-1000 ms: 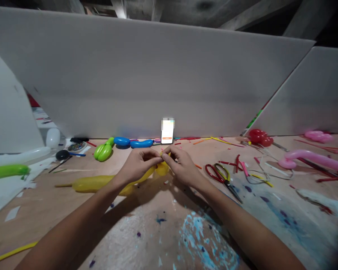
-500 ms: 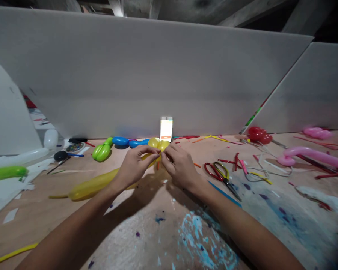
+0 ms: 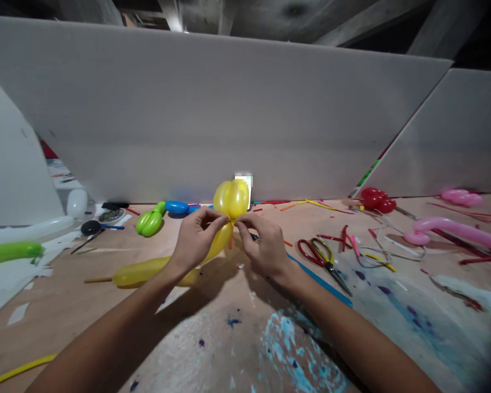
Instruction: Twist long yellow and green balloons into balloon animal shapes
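- the yellow balloon (image 3: 231, 200) is between the hands, two round lobes upright above the fingertips, its long body trailing leftward past the wrist.
- the left hand (image 3: 197, 234) and right hand (image 3: 267, 244) pinch the narrow neck under the lobes, thumbs against fingers; i'd grip small and firm there, without squeezing the lobes or pulling hard.
- the scissors (image 3: 326, 262) lie right of the right hand, apart from the balloon; best avoid their points.
- the phone (image 3: 250, 195) stands behind, its screen partly blocked by the lobes.
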Tool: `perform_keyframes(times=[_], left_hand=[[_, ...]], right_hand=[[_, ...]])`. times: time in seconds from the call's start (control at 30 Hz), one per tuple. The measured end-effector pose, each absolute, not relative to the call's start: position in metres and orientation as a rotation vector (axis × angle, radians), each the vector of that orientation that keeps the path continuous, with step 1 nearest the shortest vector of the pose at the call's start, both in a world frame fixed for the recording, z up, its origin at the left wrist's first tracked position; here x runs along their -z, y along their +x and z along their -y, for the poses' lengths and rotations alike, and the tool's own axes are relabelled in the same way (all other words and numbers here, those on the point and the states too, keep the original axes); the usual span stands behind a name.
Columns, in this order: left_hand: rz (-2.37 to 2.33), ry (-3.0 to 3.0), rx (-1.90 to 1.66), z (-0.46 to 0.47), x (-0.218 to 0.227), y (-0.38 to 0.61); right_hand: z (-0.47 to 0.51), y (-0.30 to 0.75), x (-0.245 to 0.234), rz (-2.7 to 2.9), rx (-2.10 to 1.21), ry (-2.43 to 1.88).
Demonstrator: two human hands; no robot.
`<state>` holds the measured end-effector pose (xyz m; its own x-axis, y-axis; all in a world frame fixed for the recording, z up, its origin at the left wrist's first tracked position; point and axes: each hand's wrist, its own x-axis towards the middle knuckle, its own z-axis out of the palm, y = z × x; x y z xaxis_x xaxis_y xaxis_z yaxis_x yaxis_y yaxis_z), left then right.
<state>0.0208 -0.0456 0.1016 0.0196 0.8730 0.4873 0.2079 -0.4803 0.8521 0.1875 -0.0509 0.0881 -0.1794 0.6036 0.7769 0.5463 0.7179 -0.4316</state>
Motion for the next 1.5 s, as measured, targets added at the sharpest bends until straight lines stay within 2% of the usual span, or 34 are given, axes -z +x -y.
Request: perform_keyframes(times=[0.13,0.23,0.43,0.67,0.8,0.93,1.0,1.17,1.3,1.5], left_hand=[[-1.151,1.816,-1.535,0.046,-0.106,0.017],[-1.162,1.838,-1.577,0.052,-0.111,0.017],[-1.054,1.659,-1.505,0.060,-0.113,0.023],[-0.932,1.331,-1.204,0.044,-0.100,0.022],[-1.039,1.420,-1.184,0.037,-0.096,0.016],[-0.906,1.334,-0.987,0.033,-0.092,0.012],[-0.888,1.341,-0.956,0.033,-0.092,0.011],[-1.021,1.530,-1.032,0.038,-0.100,0.013],[-1.077,1.616,-1.080,0.044,-0.105,0.018],[-1.107,1.588,-1.133,0.043,-0.105,0.018]], right_hand=[[0.051,0.188,-0.091,1.785,-0.056,-0.870],[0.054,0.187,-0.093,1.729,-0.191,-0.867],[0.061,0.176,-0.089,1.542,-0.579,-0.738],[0.050,0.172,-0.086,1.386,-0.952,-0.739],[0.038,0.175,-0.077,1.262,-1.362,-0.746],[0.033,0.175,-0.065,1.080,-1.672,-0.722],[0.031,0.174,-0.062,1.078,-1.642,-0.734],[0.029,0.176,-0.062,1.325,-1.263,-0.736],[0.029,0.179,-0.062,1.400,-1.089,-0.737],[0.025,0.179,-0.056,1.378,-1.227,-0.712]])
